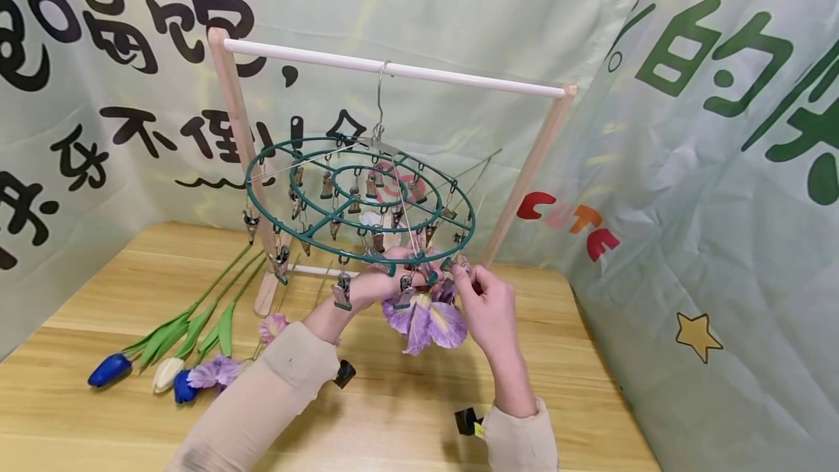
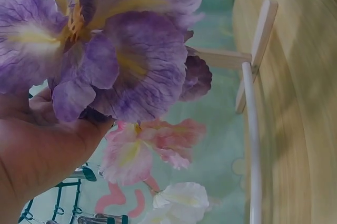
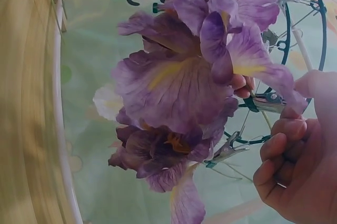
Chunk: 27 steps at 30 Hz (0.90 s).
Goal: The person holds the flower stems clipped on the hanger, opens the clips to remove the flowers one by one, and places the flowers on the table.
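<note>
A round green hanging rack [image 1: 314, 239] with several metal clips hangs by its hook from a white rod. My left hand [image 2: 47, 150] reaches under its near side and holds a purple iris [image 2: 142, 66] just below the bloom. My right hand [image 1: 488, 304] is at the rack's right rim, thumb and index finger pinching a metal clip [image 3: 268, 99] beside the iris petals. Below that, in the right wrist view, a darker purple iris [image 3: 168, 148] shows next to another clip [image 3: 229, 153]. The left fingers are mostly hidden by petals.
A pink flower [image 2: 131, 155] and a white flower [image 2: 181, 200] hang behind. On the wooden table [image 1: 524, 384] at left lie blue tulips [image 1: 110, 370], a white tulip [image 1: 167, 375] and a light purple flower [image 1: 216, 372]. Wooden posts [image 1: 531, 173] hold the rod [image 1: 459, 77].
</note>
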Motion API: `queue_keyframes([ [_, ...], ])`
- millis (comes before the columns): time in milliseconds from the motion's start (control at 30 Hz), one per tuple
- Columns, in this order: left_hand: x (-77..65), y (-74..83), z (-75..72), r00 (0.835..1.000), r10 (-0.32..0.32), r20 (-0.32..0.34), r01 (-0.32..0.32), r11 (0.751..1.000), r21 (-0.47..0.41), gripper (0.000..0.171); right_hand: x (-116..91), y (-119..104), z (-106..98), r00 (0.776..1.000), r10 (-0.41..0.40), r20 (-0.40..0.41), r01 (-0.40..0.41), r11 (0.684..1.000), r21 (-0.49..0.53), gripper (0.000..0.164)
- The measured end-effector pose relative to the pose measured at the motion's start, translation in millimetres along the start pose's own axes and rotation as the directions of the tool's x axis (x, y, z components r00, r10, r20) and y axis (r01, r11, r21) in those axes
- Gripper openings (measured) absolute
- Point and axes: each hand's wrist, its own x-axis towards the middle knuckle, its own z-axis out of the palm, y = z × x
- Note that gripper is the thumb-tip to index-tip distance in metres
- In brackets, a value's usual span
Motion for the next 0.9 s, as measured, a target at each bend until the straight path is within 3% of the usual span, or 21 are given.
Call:
queue_keyframes([
  [267,3.0,-0.5,0.9,1.000,0.020,0.013,-0.020,0.999,-0.035,0.013,-0.2,0.5,0.2,1.000,-0.021,-0.015,0.021,1.000,-0.019,0.046],
  [900,3.4,4.0,3.2,0.999,-0.042,-0.013,0.042,0.998,-0.036,0.012,-1.2,0.9,1.6,1.000,-0.006,-0.031,0.006,1.000,-0.001,0.045],
])
